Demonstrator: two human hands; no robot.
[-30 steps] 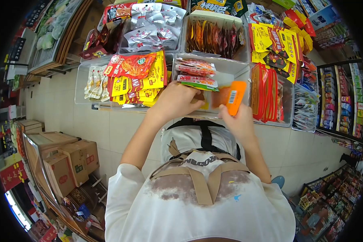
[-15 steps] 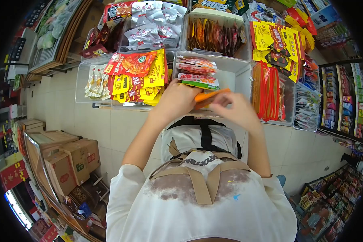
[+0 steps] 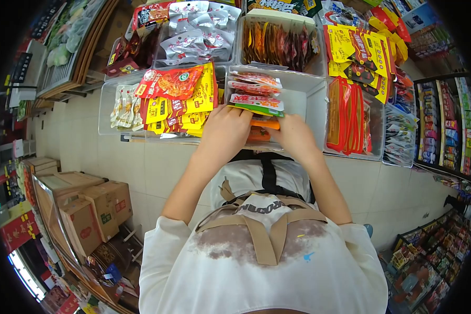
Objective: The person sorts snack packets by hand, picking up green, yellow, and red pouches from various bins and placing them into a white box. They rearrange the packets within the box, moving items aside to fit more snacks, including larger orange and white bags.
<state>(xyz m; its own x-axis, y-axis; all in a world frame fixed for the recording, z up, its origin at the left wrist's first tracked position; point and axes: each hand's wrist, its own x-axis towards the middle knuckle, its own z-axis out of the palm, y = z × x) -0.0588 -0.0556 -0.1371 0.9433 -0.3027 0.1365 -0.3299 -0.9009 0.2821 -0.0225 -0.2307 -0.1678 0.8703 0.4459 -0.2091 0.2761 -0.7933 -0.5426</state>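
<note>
The tiled floor extends beneath the work area. The person, in a white shirt, faces a row of clear bins. Cardboard boxes stand on the left side, well apart from the bins.

The central bin is directly in front of the person; its right part shows bare white lining. The rear bin behind it contains a row of upright brown packets. Silver packets lie heaped to the left of that row. Yellow-and-red packets are piled in the bin on the left of the central bin. Red-edged packets stand in the bin on its right.

The left hand is positioned over the near left part of the central bin. Its fingers are bent and close together, reaching to the green packet; the fingertips are partly hidden, and their grip cannot be told. The right hand is over the near right part. Its fingers are curled, with a small opening, at the right end of the orange packet; the firmness of the hold cannot be told.

White-and-red packets form a stack in the central bin. The orange packet is located between the hands, on the person's side of the green packet, which fronts the stack.
</note>
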